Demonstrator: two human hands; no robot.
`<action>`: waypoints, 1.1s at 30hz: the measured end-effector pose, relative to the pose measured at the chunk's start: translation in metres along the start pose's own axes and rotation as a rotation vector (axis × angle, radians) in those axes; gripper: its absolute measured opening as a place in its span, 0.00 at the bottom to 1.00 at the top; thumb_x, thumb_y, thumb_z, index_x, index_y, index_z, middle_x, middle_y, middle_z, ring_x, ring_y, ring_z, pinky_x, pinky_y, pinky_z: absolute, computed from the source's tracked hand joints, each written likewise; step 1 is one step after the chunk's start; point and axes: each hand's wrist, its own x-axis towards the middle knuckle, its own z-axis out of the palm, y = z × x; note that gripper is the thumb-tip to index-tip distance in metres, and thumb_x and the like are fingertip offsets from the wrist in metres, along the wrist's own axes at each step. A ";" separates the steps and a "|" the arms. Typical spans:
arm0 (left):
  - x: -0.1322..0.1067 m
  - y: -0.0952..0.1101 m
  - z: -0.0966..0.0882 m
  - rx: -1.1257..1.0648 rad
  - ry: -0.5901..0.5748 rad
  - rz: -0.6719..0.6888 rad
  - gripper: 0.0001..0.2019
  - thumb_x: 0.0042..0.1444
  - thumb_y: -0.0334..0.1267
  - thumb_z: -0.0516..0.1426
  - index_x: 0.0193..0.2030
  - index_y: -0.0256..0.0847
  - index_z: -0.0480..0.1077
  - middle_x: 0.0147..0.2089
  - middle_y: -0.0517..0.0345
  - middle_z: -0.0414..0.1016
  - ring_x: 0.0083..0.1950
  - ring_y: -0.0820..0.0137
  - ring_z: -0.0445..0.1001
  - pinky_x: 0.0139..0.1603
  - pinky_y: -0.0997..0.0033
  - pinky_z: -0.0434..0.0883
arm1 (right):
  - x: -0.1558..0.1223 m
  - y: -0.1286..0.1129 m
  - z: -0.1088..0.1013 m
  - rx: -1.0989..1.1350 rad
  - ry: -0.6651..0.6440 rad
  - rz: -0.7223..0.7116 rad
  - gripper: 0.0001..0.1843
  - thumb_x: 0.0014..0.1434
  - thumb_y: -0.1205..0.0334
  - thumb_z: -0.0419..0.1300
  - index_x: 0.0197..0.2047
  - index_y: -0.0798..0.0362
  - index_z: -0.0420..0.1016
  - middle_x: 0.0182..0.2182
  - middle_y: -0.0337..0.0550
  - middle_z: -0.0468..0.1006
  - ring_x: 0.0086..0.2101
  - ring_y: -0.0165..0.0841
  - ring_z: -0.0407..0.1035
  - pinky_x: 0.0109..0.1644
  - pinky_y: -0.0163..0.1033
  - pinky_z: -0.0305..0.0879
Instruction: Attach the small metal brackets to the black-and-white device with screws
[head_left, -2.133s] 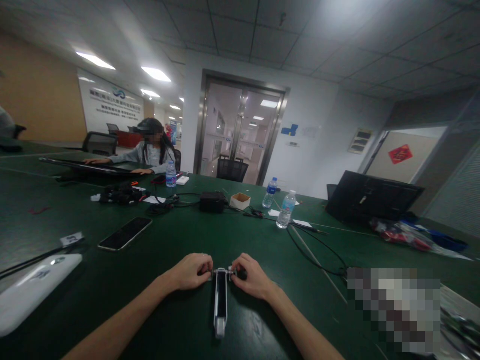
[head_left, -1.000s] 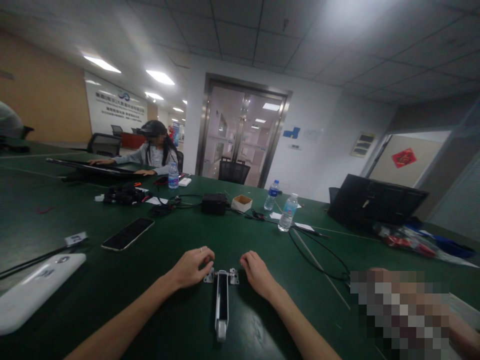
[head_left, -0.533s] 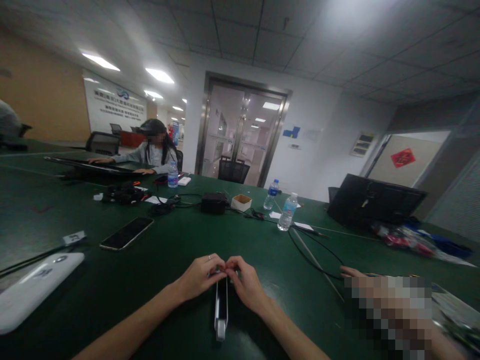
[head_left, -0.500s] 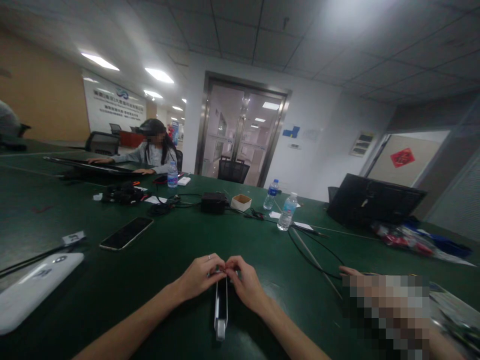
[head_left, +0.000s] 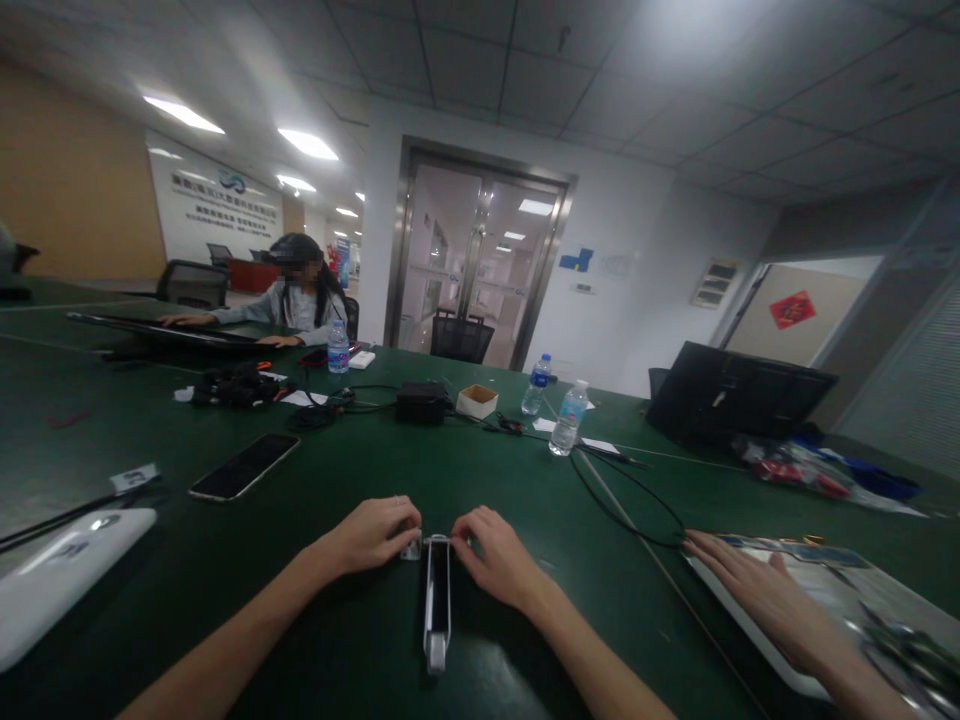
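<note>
Flanking a slim device with fingers

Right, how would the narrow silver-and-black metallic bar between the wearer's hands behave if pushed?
The bar is probably stiff, given its straight, shiny edges. It seems unlikely to roll, as its sides look flat rather than round. It might slide easily, since the dark green tabletop looks smooth.

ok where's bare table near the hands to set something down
Bare green tabletop shows between left hand and flat black phone, between right hand and looping black cable, and from the hands to the boxy black adapter. Crowded: between the hands, around the slim silvery metal piece; and right of the adapter, with an open white box and clear plastic bottles.
</note>
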 end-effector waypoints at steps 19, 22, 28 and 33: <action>0.001 0.003 -0.003 0.067 -0.137 -0.040 0.08 0.60 0.39 0.53 0.40 0.41 0.72 0.38 0.57 0.71 0.38 0.68 0.70 0.38 0.71 0.65 | 0.001 0.014 -0.005 -0.195 -0.151 0.031 0.05 0.62 0.63 0.56 0.37 0.53 0.71 0.35 0.42 0.74 0.37 0.31 0.65 0.41 0.36 0.60; 0.001 0.004 -0.003 0.051 -0.135 -0.067 0.09 0.61 0.40 0.53 0.42 0.41 0.72 0.40 0.56 0.71 0.39 0.67 0.71 0.39 0.71 0.66 | 0.001 0.013 -0.005 -0.198 -0.150 0.034 0.04 0.62 0.63 0.56 0.37 0.54 0.71 0.35 0.42 0.74 0.37 0.31 0.65 0.41 0.36 0.60; 0.002 0.005 -0.002 0.036 -0.123 -0.074 0.10 0.61 0.41 0.52 0.44 0.42 0.71 0.40 0.56 0.71 0.39 0.67 0.70 0.39 0.71 0.66 | 0.000 0.012 -0.006 -0.189 -0.159 0.030 0.04 0.63 0.64 0.56 0.37 0.54 0.70 0.35 0.42 0.73 0.37 0.31 0.65 0.41 0.36 0.60; 0.002 0.005 -0.002 0.015 -0.116 -0.077 0.12 0.61 0.43 0.52 0.44 0.41 0.72 0.40 0.55 0.71 0.39 0.66 0.70 0.38 0.70 0.67 | 0.000 0.012 -0.006 -0.184 -0.154 0.026 0.04 0.63 0.64 0.56 0.37 0.54 0.70 0.35 0.42 0.73 0.37 0.31 0.65 0.40 0.35 0.60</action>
